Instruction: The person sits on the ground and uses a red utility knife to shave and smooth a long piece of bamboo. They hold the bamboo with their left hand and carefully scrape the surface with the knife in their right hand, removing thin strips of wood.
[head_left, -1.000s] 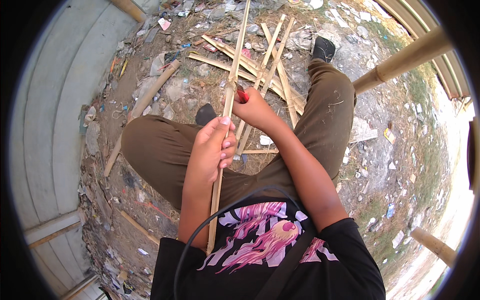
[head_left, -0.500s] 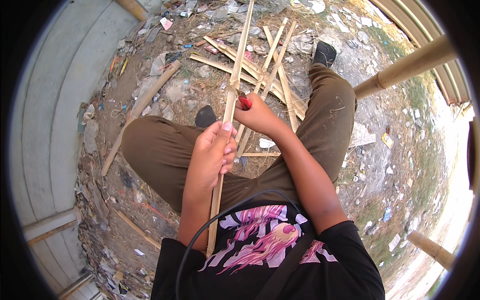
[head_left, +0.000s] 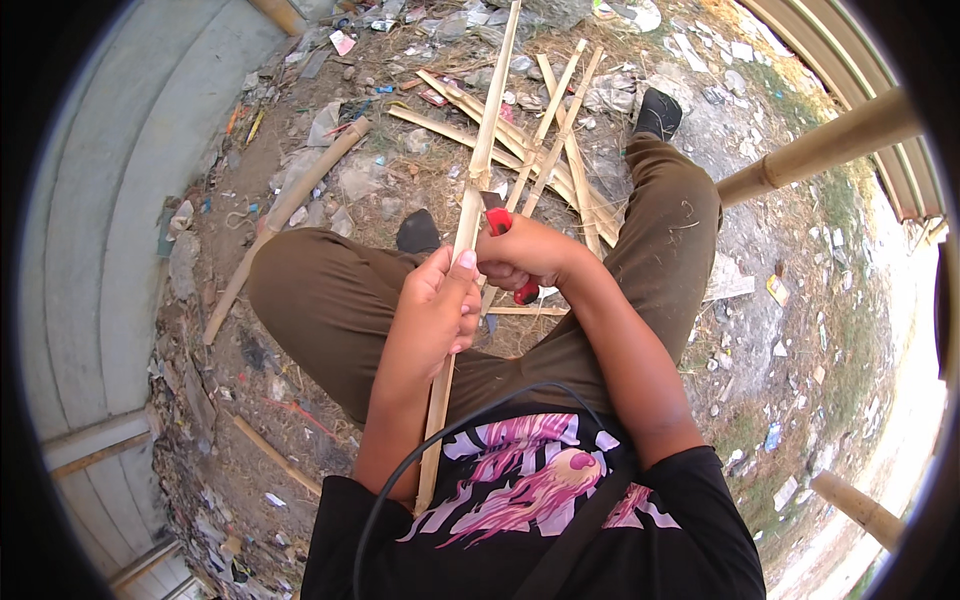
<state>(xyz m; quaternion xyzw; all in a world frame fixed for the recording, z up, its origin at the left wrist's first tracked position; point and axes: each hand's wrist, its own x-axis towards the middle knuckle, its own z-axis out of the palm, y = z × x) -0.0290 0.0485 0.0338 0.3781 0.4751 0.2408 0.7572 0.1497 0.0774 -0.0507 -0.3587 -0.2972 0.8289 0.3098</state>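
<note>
A long pale bamboo strip (head_left: 487, 130) runs from the far edge of the view down to my shirt. My left hand (head_left: 435, 308) is wrapped round it near its middle, thumb lying on top. Just beyond and to the right, my right hand (head_left: 528, 250) is closed round a red-handled knife (head_left: 499, 222). The knife's dark blade is beside the strip, close to a node with a raised ridge. Whether the edge touches the strip I cannot tell. Part of the handle is hidden by my fingers.
Several split bamboo strips (head_left: 572, 165) lie crossed on the littered ground ahead. A bamboo pole (head_left: 310, 185) lies at the left, near a grey wall (head_left: 110, 220). Another pole (head_left: 810, 155) juts in from the right. A black cable (head_left: 400, 462) crosses my lap.
My right hand has turned and drawn slightly back toward me, showing more of the red knife handle and its blade. The left hand keeps its grip on the strip. The view has shifted slightly.
</note>
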